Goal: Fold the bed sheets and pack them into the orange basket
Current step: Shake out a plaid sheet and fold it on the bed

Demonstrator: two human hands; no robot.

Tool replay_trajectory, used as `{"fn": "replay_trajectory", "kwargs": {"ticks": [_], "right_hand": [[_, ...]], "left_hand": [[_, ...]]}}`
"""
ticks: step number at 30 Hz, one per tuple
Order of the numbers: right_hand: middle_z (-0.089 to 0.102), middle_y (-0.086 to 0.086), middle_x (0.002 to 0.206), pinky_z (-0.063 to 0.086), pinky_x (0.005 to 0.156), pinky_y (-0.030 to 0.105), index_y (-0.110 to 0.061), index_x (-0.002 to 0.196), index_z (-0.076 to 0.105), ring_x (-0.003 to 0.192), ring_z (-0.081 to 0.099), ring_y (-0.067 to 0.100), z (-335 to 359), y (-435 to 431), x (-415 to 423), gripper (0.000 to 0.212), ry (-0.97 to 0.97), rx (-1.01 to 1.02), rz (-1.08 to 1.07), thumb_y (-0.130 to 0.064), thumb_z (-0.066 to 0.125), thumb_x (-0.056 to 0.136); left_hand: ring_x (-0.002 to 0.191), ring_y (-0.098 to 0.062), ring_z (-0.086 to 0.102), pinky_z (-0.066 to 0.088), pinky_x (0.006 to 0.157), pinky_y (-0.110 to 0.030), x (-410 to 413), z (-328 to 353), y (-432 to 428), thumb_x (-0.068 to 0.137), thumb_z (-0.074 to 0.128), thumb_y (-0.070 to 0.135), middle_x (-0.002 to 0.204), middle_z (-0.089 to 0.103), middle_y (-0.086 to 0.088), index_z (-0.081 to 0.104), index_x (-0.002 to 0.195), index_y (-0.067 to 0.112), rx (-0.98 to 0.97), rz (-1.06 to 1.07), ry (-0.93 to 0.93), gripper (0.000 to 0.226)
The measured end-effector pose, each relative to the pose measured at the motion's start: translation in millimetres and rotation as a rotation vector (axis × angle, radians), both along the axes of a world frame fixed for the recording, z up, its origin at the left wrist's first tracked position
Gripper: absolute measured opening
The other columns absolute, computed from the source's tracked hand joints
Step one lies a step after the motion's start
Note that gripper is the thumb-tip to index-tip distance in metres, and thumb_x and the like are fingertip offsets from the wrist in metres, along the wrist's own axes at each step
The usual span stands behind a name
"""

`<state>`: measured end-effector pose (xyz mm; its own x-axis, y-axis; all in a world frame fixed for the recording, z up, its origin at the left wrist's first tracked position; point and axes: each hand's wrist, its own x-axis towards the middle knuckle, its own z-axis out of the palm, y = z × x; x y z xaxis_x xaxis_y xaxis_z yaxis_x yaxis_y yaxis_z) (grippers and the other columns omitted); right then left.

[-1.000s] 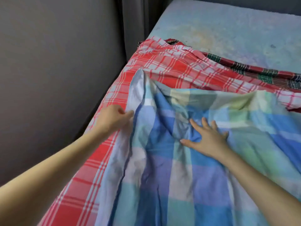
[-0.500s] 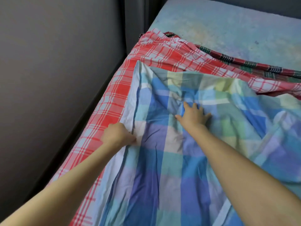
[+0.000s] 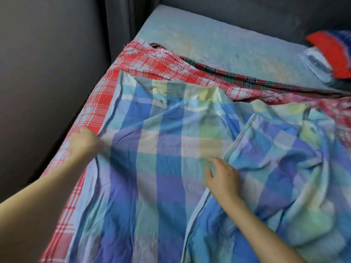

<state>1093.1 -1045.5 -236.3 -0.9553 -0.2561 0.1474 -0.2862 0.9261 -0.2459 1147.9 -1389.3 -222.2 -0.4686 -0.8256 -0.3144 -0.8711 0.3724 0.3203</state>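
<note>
Blue plaid sheet (image 3: 171,158) lay across the mattress's (image 3: 218,44) near half, over the red plaid sheet (image 3: 144,63). My right hand (image 3: 222,177), fingers loose, pressed it flat mid-mattress, probably to smooth creases. My left hand (image 3: 81,143) sat at its hem near the mattress's left side, grip too blurred to tell.

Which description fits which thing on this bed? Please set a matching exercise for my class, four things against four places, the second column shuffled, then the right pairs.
Things
1. blue checked sheet
2. red checked sheet
3. dark tartan sheet
4. mattress

Places
A. bare at the far end of the bed
B. topmost layer, nearest the camera
C. spread beneath the top layer, along the wall side
D. narrow strip showing beyond the red edge

Pairs: 1-B, 2-C, 3-D, 4-A
</note>
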Motion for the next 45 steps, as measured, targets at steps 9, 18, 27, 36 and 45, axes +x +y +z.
{"fn": "replay_trajectory", "kwargs": {"ticks": [9, 18, 27, 36, 45], "right_hand": [[0.064, 0.017, 0.114, 0.048, 0.081, 0.038, -0.006, 0.112, 0.057, 0.106, 0.061, 0.035, 16, 48, -43, 0.062, -0.333, 0.087, -0.429, -0.061, 0.055, 0.083], [0.063, 0.011, 0.117, 0.047, 0.081, 0.032, -0.009, 0.111, 0.062, 0.109, 0.06, 0.029, 3, 39, -67, 0.025, -0.308, 0.081, -0.487, -0.015, 0.051, 0.09], [0.054, 0.014, 0.062, 0.033, 0.061, 0.03, 0.001, 0.061, 0.061, 0.066, 0.047, 0.021, 63, 126, 34, 0.006, -0.648, -1.131, -0.543, -0.003, 0.065, 0.062], [0.061, 0.006, 0.055, 0.046, 0.05, 0.022, -0.008, 0.055, 0.068, 0.05, 0.057, 0.01, 84, 174, 50, 0.013, -1.024, -0.852, -0.267, -0.002, 0.062, 0.046], [0.067, -0.003, 0.059, 0.051, 0.049, 0.018, -0.016, 0.076, 0.069, 0.052, 0.063, 0.006, 82, 194, -5, 0.037, -1.125, -0.468, -0.166, 0.014, 0.047, 0.079]], "left_hand": [[0.093, -0.036, 0.062, 0.044, 0.074, -0.034, -47, 5, 150, 0.086, 0.053, 0.01, 0.098, 0.068, -0.021, 0.067, 0.091, 0.003, 0.11, -0.586, 0.188, 0.016], [0.088, -0.026, 0.06, 0.042, 0.068, -0.028, -66, 0, 231, 0.09, 0.053, 0.022, 0.094, 0.068, -0.011, 0.063, 0.083, 0.007, 0.374, -0.633, 0.205, 0.019], [0.084, -0.023, 0.065, 0.056, 0.075, -0.031, -80, 49, 287, 0.088, 0.057, 0.05, 0.103, 0.066, -0.012, 0.059, 0.098, 0.009, 1.294, -0.32, 0.247, 0.042], [0.101, -0.025, 0.053, 0.045, 0.082, -0.036, -102, 37, 352, 0.083, 0.07, 0.039, 0.108, 0.05, -0.008, 0.047, 0.119, 0.005, 1.184, -0.148, 0.216, 0.054], [0.048, -0.017, 0.042, 0.034, 0.042, -0.023, -91, 4, 364, 0.072, 0.073, 0.001, 0.059, 0.046, -0.01, 0.044, 0.068, 0.006, 0.979, -0.081, 0.185, 0.03]]}}
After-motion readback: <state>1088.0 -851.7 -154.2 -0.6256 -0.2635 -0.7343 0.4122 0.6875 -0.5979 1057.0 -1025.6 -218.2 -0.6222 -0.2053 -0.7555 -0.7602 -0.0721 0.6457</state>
